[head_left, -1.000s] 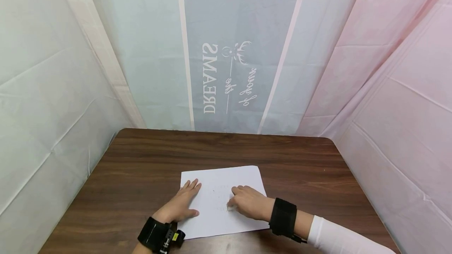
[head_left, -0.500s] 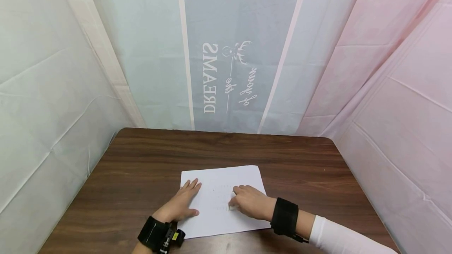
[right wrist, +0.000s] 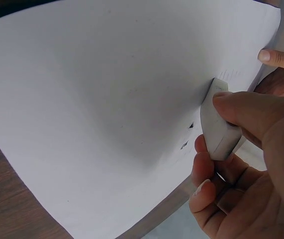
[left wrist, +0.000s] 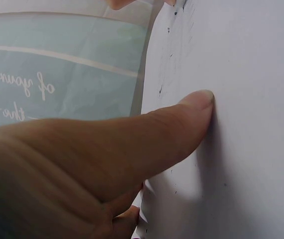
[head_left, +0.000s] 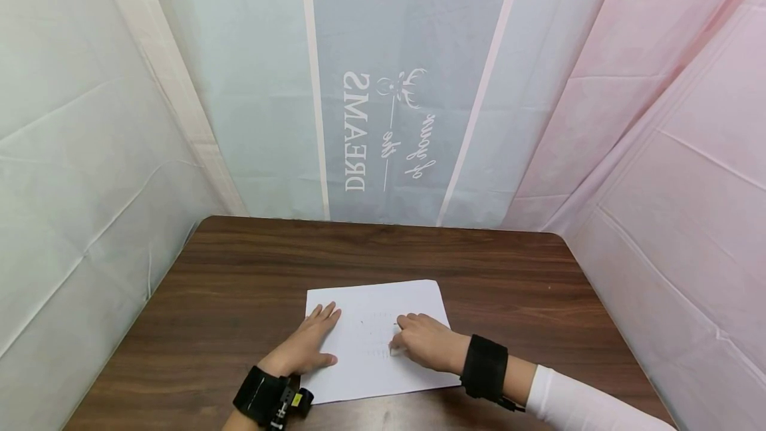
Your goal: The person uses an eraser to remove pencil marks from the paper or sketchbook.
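A white sheet of paper [head_left: 353, 384] lies on the table. My left hand [head_left: 308, 346] rests flat on its left part with fingers spread, and in the left wrist view the thumb [left wrist: 156, 134] touches the sheet. Over the right half of the paper is my right hand [head_left: 427, 344]. It pinches a white eraser [right wrist: 214, 122] between thumb and fingers, its far end down at the paper beside a row of short pencil strokes [right wrist: 229, 74]. Dark eraser crumbs [right wrist: 184, 145] lie near the eraser. Faint rows of strokes also show mid-sheet in the head view.
The dark wood-grain table [head_left: 239, 298] extends around the paper on all sides. A printed cloth [head_left: 383, 151] hangs behind its far edge, with pale cloths [head_left: 78, 185] at both sides. Black camera straps [head_left: 483, 366] circle the wrists.
My right hand has shifted slightly to the right across the paper with the eraser. The left hand stays in place, and the paper has hardly moved.
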`<state>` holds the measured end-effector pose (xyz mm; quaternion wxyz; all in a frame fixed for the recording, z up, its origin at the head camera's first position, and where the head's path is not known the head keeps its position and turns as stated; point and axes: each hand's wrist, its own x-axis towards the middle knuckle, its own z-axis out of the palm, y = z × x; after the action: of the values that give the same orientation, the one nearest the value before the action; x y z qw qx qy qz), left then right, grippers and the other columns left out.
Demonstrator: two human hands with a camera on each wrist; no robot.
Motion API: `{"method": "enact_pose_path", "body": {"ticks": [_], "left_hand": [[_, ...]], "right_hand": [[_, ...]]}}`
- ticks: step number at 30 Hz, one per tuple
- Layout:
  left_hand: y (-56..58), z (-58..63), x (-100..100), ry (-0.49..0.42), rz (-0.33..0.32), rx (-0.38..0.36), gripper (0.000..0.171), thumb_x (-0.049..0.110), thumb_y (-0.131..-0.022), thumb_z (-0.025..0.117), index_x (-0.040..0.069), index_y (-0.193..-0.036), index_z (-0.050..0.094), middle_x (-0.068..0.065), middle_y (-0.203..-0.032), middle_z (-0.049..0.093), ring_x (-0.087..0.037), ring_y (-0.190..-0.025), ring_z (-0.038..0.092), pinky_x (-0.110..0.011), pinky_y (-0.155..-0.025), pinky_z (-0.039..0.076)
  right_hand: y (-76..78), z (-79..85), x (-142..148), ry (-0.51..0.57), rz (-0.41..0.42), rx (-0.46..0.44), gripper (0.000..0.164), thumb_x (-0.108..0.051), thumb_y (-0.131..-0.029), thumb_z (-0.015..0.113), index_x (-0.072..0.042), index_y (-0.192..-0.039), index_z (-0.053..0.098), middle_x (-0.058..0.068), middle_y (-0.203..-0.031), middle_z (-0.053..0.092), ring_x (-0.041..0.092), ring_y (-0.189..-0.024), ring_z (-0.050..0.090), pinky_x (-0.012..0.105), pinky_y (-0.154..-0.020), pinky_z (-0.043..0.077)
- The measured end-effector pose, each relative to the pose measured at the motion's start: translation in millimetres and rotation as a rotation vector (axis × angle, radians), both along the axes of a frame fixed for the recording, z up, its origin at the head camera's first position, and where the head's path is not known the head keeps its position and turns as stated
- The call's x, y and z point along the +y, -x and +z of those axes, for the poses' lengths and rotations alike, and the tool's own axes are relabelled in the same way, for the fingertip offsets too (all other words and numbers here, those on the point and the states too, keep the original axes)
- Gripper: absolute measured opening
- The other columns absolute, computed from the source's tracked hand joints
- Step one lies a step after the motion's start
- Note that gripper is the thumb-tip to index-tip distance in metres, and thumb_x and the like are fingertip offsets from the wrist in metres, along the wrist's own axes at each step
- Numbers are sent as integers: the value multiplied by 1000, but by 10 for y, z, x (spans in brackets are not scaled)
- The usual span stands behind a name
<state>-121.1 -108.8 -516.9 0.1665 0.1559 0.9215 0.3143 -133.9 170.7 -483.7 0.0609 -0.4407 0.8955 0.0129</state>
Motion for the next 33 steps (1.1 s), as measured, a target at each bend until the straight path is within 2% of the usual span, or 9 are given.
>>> {"method": "enact_pose_path", "body": {"ticks": [6,33], "left_hand": [[7,-14,-6,-1,-6,-3,85,13,-80,84,-2,-152,42,-21,-166,28,-47,-155,17,-63,-125,18],[14,-16,5,14,-1,-17,85,15,-80,84,1,-153,41,-19,-167,27,-46,-156,17,-64,-124,19]], "right_hand": [[-7,1,10,-3,-8,-12,23,-15,-89,77,-22,-111,80,-2,-94,66,6,-81,56,25,-77,54],[3,-17,71,3,-33,-47,24,-15,-88,78,-23,-110,80,-3,-89,64,4,-76,51,22,-72,51]]}}
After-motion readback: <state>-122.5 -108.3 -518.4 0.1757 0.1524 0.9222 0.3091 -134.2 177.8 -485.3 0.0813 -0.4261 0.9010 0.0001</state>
